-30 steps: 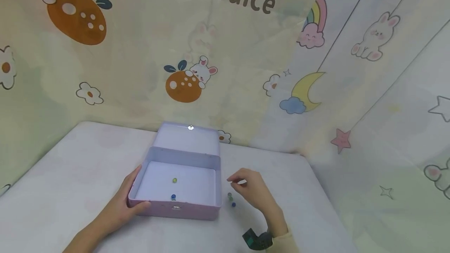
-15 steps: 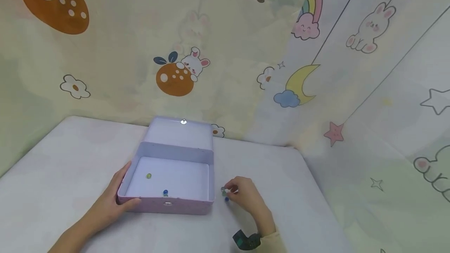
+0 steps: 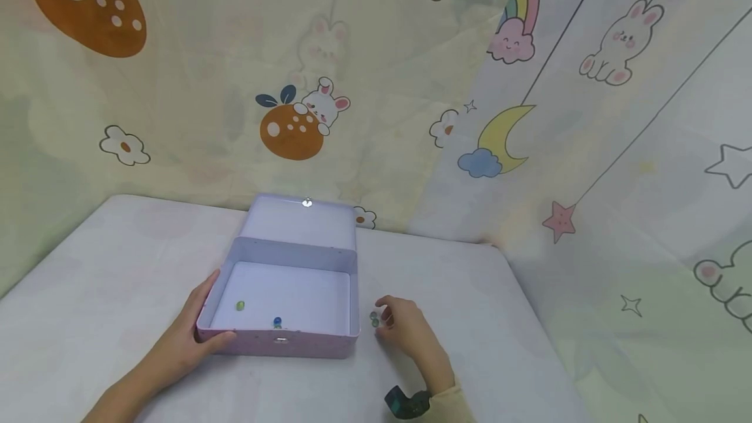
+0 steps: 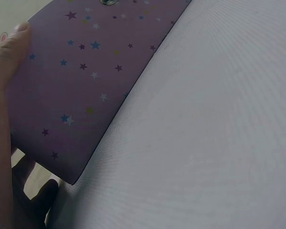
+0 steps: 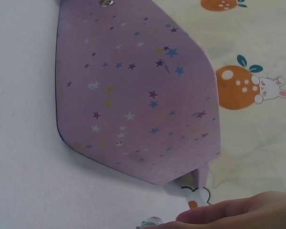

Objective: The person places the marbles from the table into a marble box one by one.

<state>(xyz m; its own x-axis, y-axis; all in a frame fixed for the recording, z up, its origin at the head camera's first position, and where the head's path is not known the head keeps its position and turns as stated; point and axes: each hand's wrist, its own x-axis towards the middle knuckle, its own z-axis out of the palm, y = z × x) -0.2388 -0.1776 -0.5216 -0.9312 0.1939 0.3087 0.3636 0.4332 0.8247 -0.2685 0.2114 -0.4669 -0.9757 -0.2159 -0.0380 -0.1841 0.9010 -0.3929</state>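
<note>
An open tin box (image 3: 317,344), pink-purple outside with stars and pale inside, stands on the table. My left hand (image 3: 188,325) grips its front left corner, thumb on the front wall and fingers along the side. Inside lie a yellow-green marble (image 3: 240,306) at the left and a blue marble (image 3: 277,321) near the front wall, with another partly hidden below it. To the right of the box, my right hand (image 3: 408,328) reaches over clear greenish marbles (image 3: 374,319), thumb and forefinger apart around them. Whether a blue marble lies under the thumb is hidden.
The box lid (image 3: 299,222) leans back toward the printed backdrop (image 3: 194,83). A white cloth (image 3: 470,318) covers the table. A dark device (image 3: 407,403) sits on the right wrist, by a pale yellow sleeve (image 3: 449,407).
Inside the box, the yellow-green marble has rolled left, then forward. My right hand has come down to the loose marbles; the blue one there has gone from sight. The left hand keeps its grip.
</note>
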